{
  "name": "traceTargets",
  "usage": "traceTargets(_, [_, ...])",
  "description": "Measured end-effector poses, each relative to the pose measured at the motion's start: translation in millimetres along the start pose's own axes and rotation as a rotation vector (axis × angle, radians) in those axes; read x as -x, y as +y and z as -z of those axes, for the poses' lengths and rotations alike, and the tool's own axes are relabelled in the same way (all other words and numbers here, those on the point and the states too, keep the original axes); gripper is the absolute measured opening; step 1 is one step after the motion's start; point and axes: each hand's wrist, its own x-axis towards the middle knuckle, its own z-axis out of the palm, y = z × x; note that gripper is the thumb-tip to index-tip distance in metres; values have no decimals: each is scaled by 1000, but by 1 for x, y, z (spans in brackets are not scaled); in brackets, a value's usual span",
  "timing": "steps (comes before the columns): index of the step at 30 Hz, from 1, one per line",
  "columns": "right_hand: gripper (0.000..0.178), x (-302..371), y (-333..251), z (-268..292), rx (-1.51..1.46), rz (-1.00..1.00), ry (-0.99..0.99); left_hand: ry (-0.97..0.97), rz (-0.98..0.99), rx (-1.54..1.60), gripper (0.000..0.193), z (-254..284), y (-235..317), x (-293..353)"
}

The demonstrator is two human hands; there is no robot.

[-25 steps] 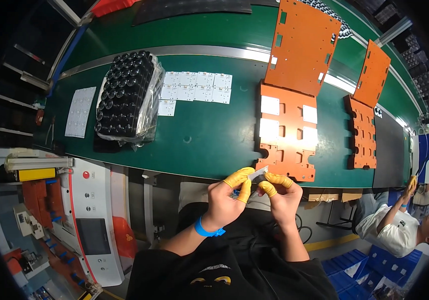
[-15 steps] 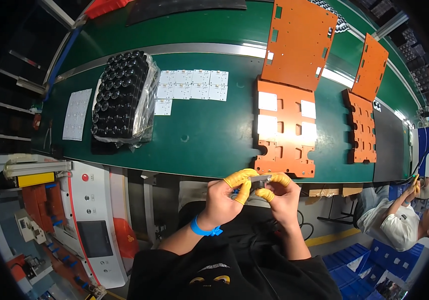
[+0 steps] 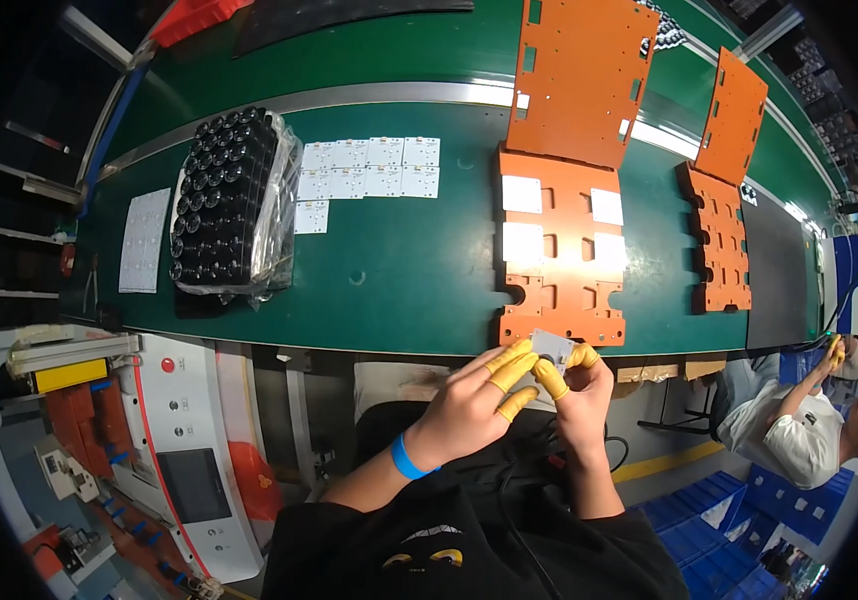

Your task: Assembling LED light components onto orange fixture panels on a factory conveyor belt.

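My left hand (image 3: 474, 397) and my right hand (image 3: 583, 396), both in yellow finger cots, hold one small whitish circuit board (image 3: 553, 345) between them at the table's near edge. Fingers of both hands pinch it from its sides and lower edge. A dark round part shows by the fingertips against the board; its kind is hard to make out. Just beyond the hands lies an orange fixture (image 3: 567, 283) with its orange lid (image 3: 577, 90) raised at the back. Several white boards (image 3: 523, 243) sit in the fixture's left and right columns.
Left on the green table (image 3: 399, 285) stand a stack of black trays with round lens-like parts (image 3: 217, 195), a white panel (image 3: 145, 240) and rows of white boards (image 3: 384, 180). Farther right are a second orange fixture (image 3: 724, 235) and a seated person (image 3: 799, 430).
Both hands have turned the board from nearly edge-on, so its flat face now shows. My left hand has moved rightward, closer to the right one. The view has shifted slightly.
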Motion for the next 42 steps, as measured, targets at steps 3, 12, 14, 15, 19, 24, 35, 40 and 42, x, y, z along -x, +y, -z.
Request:
traceTargets(3, [17, 1, 0, -6, -16, -51, 22, 0, -8, -150, 40, -10, -2, 8])
traceTargets(12, [23, -5, -14, 4, 270, 176, -194, 194, 298, 69, 16, -7, -28, -22])
traceTargets(14, [22, -7, -10, 8, 245, 159, -187, 148, 456, 128, 16, -5, -41, -34])
traceTargets(15, [22, -6, -8, 9, 232, 181, -192, 102, 505, 101, 17, -2, -44, -40])
traceTargets(19, [20, -2, -5, 10, 228, 177, -184, -12, 555, 85, 20, 4, -49, -59])
traceTargets(24, [13, -3, -5, 5, 267, 179, -202, -203, 599, 70, 26, 1, -62, -66])
traceTargets(35, [9, -9, -1, -8, 411, 131, -343, -109, 596, -79, 31, 0, -58, -59])
traceTargets(40, [11, -8, -4, -18, 502, 193, -423, 228, 372, -560, 39, 39, -66, -53])
traceTargets(42, [7, -8, -5, -20, 523, 171, -463, 331, 253, -839, 38, 70, -87, -49])
